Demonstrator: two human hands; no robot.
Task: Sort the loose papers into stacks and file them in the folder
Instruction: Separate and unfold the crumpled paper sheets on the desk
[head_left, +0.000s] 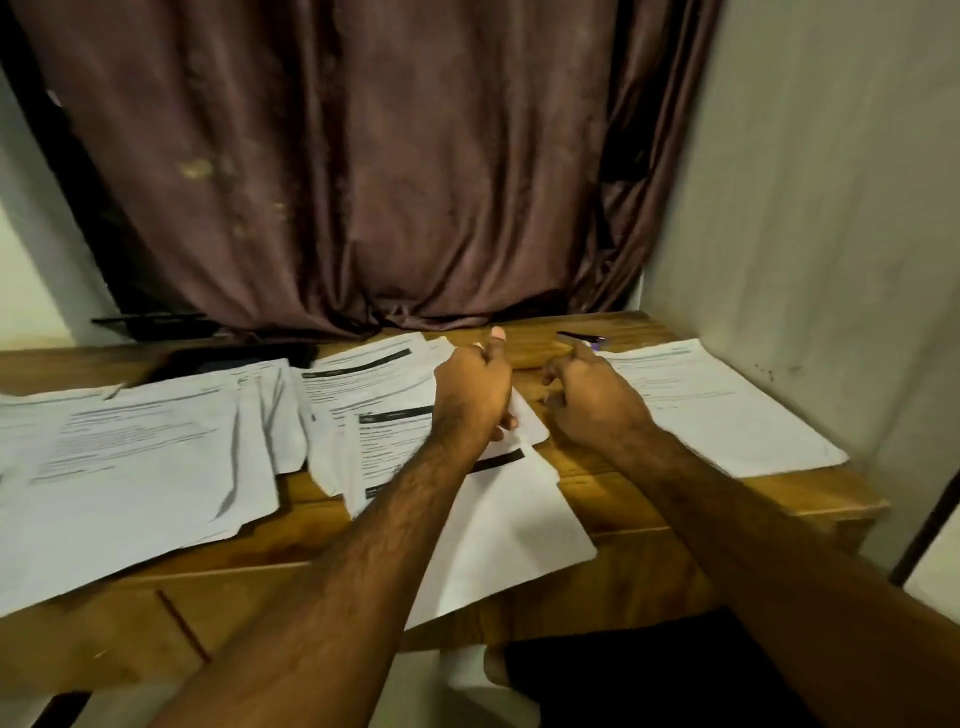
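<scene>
Printed white papers lie spread over a wooden table (613, 519). A loose pile (135, 457) covers the left side. A middle group with black header bars (374, 395) lies under my left hand (475, 389), which grips the right edge of one sheet there, thumb up. A plain sheet (509, 540) hangs over the front edge. A separate stack (727, 410) lies at the right by the wall. My right hand (592, 400) hovers between the middle group and the right stack, fingers loosely curled, holding nothing. A dark flat thing, maybe the folder (234, 358), lies at the back left, partly under papers.
A pen (582, 338) lies at the table's back, right of centre. A brown curtain (363, 182) hangs behind the table and touches its back edge. A pale wall (831, 208) closes the right side. The table's front edge is near my body.
</scene>
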